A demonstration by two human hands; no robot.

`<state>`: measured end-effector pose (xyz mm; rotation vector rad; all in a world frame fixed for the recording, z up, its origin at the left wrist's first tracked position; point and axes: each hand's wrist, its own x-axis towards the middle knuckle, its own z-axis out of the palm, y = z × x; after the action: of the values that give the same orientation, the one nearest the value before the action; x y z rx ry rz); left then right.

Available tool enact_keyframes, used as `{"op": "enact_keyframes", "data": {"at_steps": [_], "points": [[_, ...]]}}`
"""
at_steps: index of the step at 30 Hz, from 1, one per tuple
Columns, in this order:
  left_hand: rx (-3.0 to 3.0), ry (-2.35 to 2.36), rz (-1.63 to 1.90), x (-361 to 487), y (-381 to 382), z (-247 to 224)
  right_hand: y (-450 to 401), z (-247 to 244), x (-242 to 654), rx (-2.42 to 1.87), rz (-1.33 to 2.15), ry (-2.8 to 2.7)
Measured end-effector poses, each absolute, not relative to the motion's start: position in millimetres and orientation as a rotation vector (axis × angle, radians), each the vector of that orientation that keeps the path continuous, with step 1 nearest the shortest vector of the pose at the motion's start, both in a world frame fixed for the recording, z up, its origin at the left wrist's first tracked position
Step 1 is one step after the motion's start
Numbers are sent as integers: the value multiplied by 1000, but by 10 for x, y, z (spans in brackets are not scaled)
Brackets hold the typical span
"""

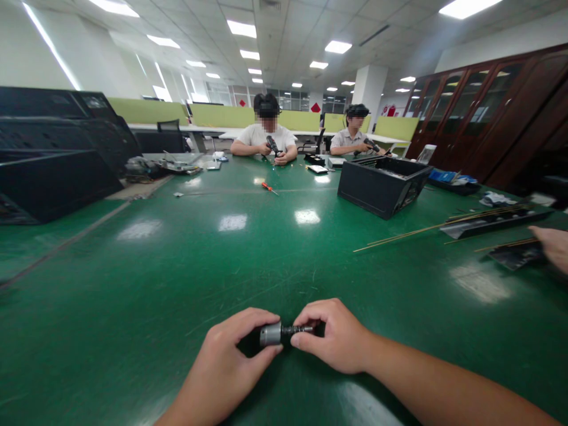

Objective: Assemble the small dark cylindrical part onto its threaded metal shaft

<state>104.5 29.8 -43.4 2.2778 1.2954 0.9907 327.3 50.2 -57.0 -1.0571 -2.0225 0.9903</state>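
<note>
Gripping a short silver-grey metal cylinder (271, 335) in the left hand (228, 352) – thumb and fingers closed around it – over the glossy green tabletop (186, 272), well nearer than the open-topped black rectangular box (368, 186) and to its left. Pinching a thin dark coiled metal shaft with a bright tip (297, 329), joined to the cylinder's end, between thumb and fingertips of the right hand (339, 337). Any stamped lettering on the cylinder too small to make out.

Lying left of the box, a small orange-red-handled screwdriver (267, 187). Spread to the right of the box and nearer, thin straight yellowish rods (399, 236) and a long black trough-shaped piece (483, 225), with another person's hand (554, 245) at the edge of view, grip impossible to tell. Stacked far to the left of the box, large black panelled cases (57, 160); beside them, a heap of grey and dark parts (155, 167).

Seated beyond the box, a co-worker in white (261, 135) and another in a pale collared shirt (348, 139), each with a black handheld tool. Farther back, a red diamond-shaped sign (315, 107) – any writing too small to read.
</note>
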Motion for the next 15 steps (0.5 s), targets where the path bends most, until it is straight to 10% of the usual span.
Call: {"op": "enact_keyframes", "data": {"at_steps": [15], "points": [[2286,1292,988,1052,301,-426,507,-561,3269,-1071,1011,-2021]]}}
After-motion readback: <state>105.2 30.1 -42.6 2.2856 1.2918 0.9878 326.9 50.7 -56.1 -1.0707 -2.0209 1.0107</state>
